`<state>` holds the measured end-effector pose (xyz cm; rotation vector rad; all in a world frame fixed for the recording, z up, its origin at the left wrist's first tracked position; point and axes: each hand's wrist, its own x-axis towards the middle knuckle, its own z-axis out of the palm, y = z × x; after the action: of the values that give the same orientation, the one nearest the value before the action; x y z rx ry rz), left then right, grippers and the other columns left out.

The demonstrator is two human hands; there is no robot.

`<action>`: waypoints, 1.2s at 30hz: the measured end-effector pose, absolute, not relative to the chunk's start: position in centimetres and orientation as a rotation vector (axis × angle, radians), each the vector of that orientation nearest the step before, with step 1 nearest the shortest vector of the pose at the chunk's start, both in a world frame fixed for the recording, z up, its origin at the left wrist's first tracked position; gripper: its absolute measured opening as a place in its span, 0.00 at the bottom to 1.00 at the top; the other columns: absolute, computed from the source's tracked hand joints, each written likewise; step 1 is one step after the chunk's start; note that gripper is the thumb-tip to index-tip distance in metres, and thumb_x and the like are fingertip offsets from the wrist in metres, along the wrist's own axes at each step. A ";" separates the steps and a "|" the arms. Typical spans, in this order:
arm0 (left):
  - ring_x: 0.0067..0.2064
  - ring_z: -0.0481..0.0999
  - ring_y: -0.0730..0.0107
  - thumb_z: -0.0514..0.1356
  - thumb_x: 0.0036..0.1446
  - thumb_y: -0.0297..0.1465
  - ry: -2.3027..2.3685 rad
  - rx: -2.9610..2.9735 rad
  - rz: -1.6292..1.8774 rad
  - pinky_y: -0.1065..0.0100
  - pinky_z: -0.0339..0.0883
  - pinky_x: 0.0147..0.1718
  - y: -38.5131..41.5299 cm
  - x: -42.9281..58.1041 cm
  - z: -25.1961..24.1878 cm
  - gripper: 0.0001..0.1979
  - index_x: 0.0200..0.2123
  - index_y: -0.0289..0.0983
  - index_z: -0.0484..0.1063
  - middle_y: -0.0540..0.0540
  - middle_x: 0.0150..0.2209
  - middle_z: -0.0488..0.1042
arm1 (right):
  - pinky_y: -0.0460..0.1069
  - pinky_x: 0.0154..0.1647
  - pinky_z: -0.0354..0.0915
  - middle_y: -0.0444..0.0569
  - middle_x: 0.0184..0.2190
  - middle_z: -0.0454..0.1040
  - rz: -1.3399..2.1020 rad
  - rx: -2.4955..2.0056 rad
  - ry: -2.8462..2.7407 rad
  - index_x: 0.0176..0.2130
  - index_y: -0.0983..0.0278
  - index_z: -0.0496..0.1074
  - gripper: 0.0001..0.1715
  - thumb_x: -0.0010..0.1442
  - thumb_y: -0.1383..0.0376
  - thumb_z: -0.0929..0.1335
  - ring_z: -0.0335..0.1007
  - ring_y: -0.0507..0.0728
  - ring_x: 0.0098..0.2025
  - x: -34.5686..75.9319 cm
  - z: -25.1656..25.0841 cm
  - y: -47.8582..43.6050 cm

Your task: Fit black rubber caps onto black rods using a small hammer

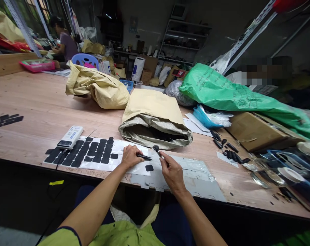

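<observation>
My left hand (130,156) rests on a white backing sheet (98,164) and pinches a thin black tool (144,157) that points right. My right hand (171,170) is closed round a small black part with a round head (156,148), held just above the table edge. One loose black pad (149,168) lies between the two hands. Rows of several black adhesive pads (93,153) cover the left part of the sheet. A grey plastic sheet (196,177) lies under my right hand.
An open tan sack (155,133) lies just beyond my hands, another (98,87) behind it. A white remote-like device (70,137) sits on the pads. Loose black parts (229,152), a cardboard box (254,131) and a green bag (234,95) are at right. A person (65,42) sits far left.
</observation>
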<state>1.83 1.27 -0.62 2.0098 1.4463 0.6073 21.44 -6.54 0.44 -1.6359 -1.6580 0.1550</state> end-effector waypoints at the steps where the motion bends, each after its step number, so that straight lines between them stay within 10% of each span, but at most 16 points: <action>1: 0.45 0.67 0.59 0.70 0.46 0.36 1.439 2.014 0.598 0.57 0.56 0.48 1.3 1.8 -0.6 0.08 0.32 0.44 0.81 0.49 0.34 0.75 | 0.51 0.45 0.70 0.49 0.47 0.78 0.116 -1.694 -1.667 0.52 0.58 0.74 0.20 0.65 0.62 0.62 0.75 0.57 0.46 21.9 0.4 -6.1; 22: 0.40 0.68 0.63 0.44 0.67 0.36 1.287 2.047 0.637 0.60 0.58 0.47 0.2 0.8 1.9 0.19 0.31 0.39 0.72 0.48 0.33 0.75 | 0.50 0.37 0.51 0.49 0.33 0.71 -0.456 -1.962 -1.856 0.51 0.60 0.73 0.18 0.63 0.68 0.63 0.61 0.56 0.37 23.3 -2.6 -4.2; 36: 0.42 0.71 0.61 0.61 0.57 0.34 0.881 2.295 0.088 0.60 0.59 0.47 -12.1 -1.1 0.5 0.05 0.38 0.43 0.73 0.48 0.37 0.76 | 0.50 0.38 0.52 0.49 0.36 0.71 -0.420 -1.976 -1.833 0.50 0.61 0.71 0.17 0.62 0.69 0.63 0.62 0.57 0.39 23.1 -2.7 -4.1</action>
<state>-1.14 -12.05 0.51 2.2951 0.8805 0.0878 23.15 -4.11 -2.72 -1.9760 -1.8333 -0.4203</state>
